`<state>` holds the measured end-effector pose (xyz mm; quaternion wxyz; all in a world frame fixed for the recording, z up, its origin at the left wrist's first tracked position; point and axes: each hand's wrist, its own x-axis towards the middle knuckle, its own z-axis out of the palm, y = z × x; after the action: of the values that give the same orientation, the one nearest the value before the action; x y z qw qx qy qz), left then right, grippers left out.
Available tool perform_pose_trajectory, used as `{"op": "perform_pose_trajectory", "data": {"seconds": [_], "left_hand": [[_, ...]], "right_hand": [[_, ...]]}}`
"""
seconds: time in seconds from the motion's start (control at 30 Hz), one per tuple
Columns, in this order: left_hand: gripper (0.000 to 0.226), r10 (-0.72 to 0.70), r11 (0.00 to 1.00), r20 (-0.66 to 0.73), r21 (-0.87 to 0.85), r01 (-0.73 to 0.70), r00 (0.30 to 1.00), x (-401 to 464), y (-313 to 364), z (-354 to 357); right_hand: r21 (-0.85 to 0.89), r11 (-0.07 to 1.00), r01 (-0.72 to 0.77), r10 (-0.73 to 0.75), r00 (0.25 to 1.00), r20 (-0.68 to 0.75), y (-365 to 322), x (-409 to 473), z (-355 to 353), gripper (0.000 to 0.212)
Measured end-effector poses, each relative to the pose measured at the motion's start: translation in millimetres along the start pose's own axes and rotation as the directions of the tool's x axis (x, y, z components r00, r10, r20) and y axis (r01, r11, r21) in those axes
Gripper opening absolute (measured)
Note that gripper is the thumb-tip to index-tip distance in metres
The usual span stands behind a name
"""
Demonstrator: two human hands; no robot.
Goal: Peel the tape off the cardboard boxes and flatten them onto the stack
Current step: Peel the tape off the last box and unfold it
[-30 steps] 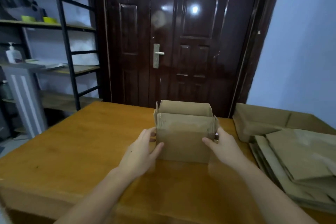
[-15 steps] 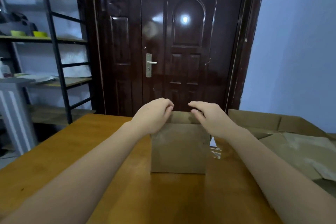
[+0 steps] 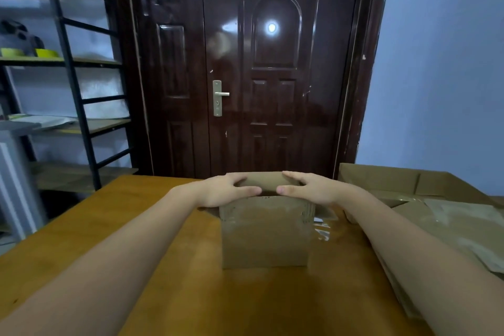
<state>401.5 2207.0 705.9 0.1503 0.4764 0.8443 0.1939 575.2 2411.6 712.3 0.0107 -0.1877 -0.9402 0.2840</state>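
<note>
A small brown cardboard box (image 3: 264,234) stands upright in the middle of the wooden table (image 3: 109,240). Both of my hands lie on its open top. My left hand (image 3: 226,191) rests over the left part of the top, its fingers reaching to the far flap and its thumb pointing right. My right hand (image 3: 308,188) mirrors it on the right part, thumb pointing left. The side flaps stick out low on either side under my hands. The inside of the box is hidden. At the right lies the stack of flattened cardboard (image 3: 450,226).
A crumpled scrap of clear tape (image 3: 321,232) lies on the table just right of the box. An open cardboard box (image 3: 381,180) sits behind the stack. A dark door (image 3: 245,63) stands beyond the table, and a metal shelf unit (image 3: 68,63) at the left.
My hands went from the box's sides up onto its top. Since half a second ago the fingers have flattened and the side flaps have spread outward.
</note>
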Motion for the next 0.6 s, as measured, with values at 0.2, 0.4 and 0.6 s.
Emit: {"op": "perform_pose_trajectory", "data": {"seconds": [0.2, 0.4, 0.6], "left_hand": [[0.123, 0.011, 0.989, 0.165, -0.146, 0.014, 0.986, -6.1, -2.1, 1.5], [0.127, 0.013, 0.998, 0.259, -0.056, 0.002, 0.966, -6.6, -5.5, 7.3], [0.139, 0.058, 0.987, 0.110, 0.146, -0.074, 0.992, -2.9, -15.1, 34.1]], "right_hand": [[0.094, 0.995, -0.022, 0.014, 0.996, 0.087, 11.4, 1.4, 8.9, 0.120], [-0.096, 0.995, -0.003, 0.028, 0.966, 0.255, 7.9, -4.3, 6.5, 0.130], [-0.202, 0.977, 0.071, -0.052, 0.994, 0.094, 22.4, -7.9, 40.3, 0.136]]}}
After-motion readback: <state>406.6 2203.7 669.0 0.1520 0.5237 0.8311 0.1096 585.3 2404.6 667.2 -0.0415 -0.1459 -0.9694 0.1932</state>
